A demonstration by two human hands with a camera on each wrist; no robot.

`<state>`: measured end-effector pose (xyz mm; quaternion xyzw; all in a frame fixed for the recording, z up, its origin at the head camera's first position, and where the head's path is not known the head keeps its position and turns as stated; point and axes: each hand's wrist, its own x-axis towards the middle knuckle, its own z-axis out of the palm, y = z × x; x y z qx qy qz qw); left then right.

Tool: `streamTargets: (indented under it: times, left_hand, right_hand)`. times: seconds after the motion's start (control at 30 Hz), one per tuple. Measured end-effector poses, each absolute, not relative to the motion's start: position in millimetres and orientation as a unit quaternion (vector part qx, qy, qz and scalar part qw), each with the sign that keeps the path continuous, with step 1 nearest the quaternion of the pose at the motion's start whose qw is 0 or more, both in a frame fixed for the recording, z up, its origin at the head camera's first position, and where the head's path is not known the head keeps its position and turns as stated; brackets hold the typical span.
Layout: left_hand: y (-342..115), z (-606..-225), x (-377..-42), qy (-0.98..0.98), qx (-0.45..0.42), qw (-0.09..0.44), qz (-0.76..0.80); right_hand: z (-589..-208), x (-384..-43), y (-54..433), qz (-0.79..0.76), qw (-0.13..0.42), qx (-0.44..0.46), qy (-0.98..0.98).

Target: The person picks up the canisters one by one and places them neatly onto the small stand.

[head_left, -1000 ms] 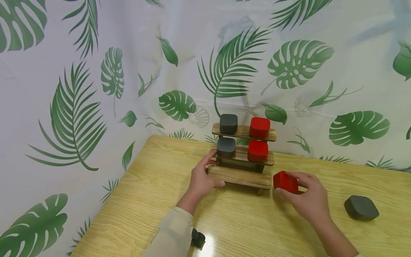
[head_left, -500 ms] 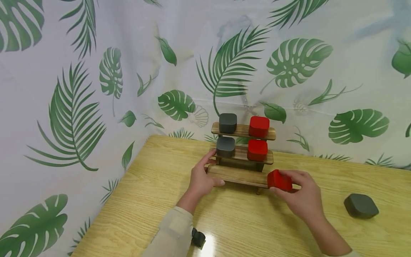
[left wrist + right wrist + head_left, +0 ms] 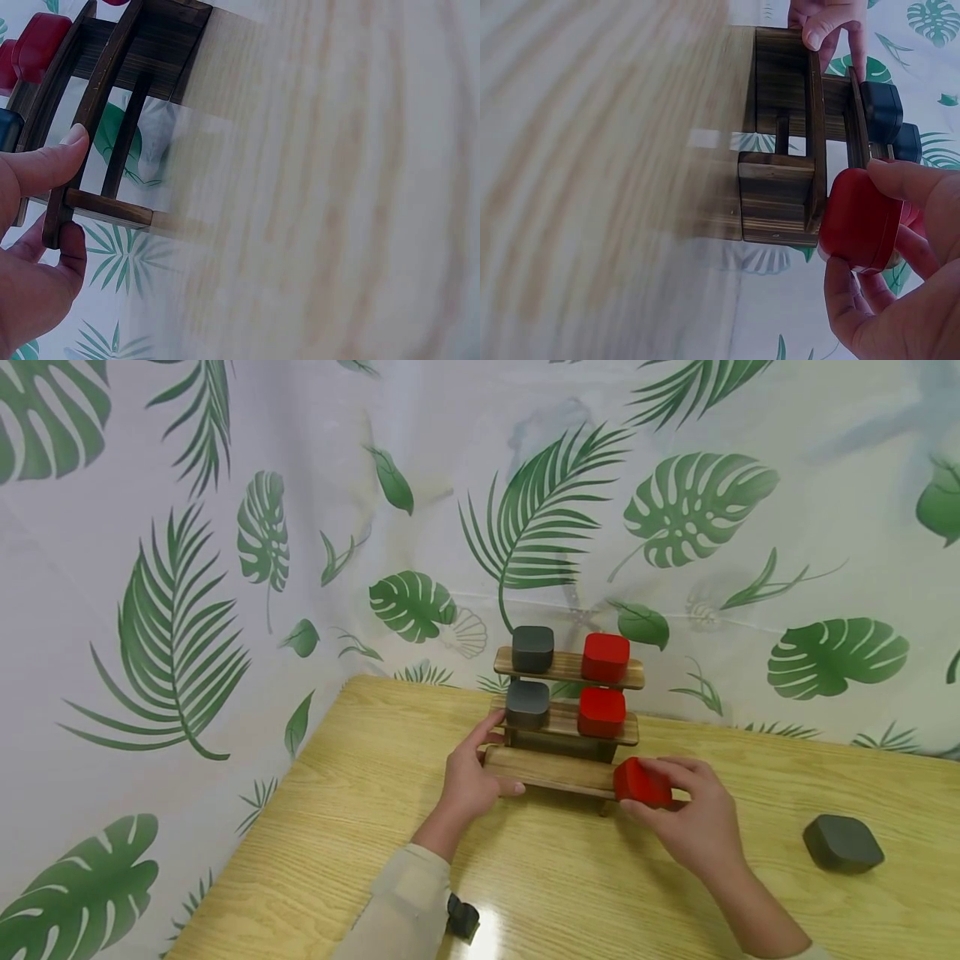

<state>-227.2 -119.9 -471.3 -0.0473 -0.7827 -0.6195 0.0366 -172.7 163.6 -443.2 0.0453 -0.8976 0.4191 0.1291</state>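
A three-tier wooden display stand [image 3: 553, 768] stands on the table near the curtain. My left hand [image 3: 468, 781] grips the left end of its lowest board; in the left wrist view the thumb [image 3: 56, 161] lies on the board's front and the fingers curl round its end. My right hand [image 3: 701, 818] pinches a red rounded-square box [image 3: 641, 782] at the right end of that lowest board, overlapping it in the head view. On each of the upper two tiers sit a dark grey box [image 3: 528, 705] at left and a red box [image 3: 602, 712] at right.
A loose dark grey box [image 3: 843, 843] lies on the wooden table [image 3: 360, 760] to the right. A small black object [image 3: 462, 917] sits beside the left sleeve [image 3: 401, 897]. Behind the stand hangs a leaf-print curtain [image 3: 540, 543].
My right hand has carried the red box leftward, from beside the stand to the right end of the lowest board. The left hand keeps its grip on the stand.
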Motion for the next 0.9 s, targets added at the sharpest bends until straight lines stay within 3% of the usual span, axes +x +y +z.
streamTargets:
  times: [0.9]
  left_hand:
    - [-120,-474,-228,-0.786,-0.047,0.041,-0.616]
  right_hand:
    - [-441,-177,145,0.412,0.112,0.067,-0.902]
